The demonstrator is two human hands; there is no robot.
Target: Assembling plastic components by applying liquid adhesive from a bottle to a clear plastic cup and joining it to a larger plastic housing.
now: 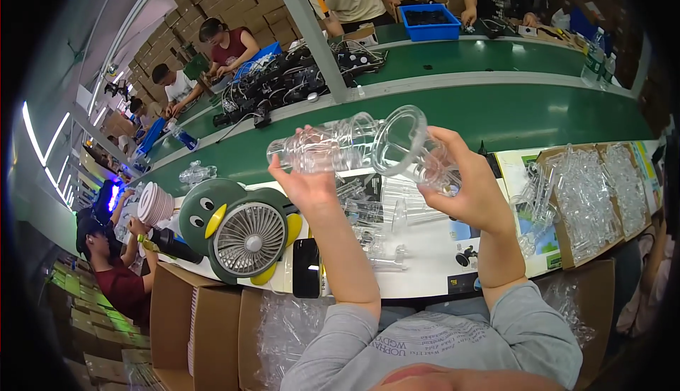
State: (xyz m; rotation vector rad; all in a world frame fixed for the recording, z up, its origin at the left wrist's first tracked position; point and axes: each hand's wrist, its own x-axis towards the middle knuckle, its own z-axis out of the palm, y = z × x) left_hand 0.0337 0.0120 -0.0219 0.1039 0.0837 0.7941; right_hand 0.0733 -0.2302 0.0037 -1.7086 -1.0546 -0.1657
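Both hands are raised above the worktop (pixel 432 249), holding clear plastic parts against each other. The left hand (pixel 306 182) has its grip closed around a clear ribbed tube (pixel 326 149) that lies roughly level, its far end pointing left. The right hand (pixel 471 189) has its grip wrapped around a clear ring piece (pixel 404 139), whose round opening meets the right end of the tube; the two parts touch there. Below the hands, more clear parts (pixel 375 228) lie scattered on the worktop. To the right, a cardboard tray (pixel 567 239) holds a heap of similar clear pieces. To the left stands a penguin-shaped fan (pixel 237 228), with a dark phone (pixel 306 267) just beside it on the near edge. Beyond the worktop runs a green conveyor (pixel 524 108), where other people sit working on the far side.
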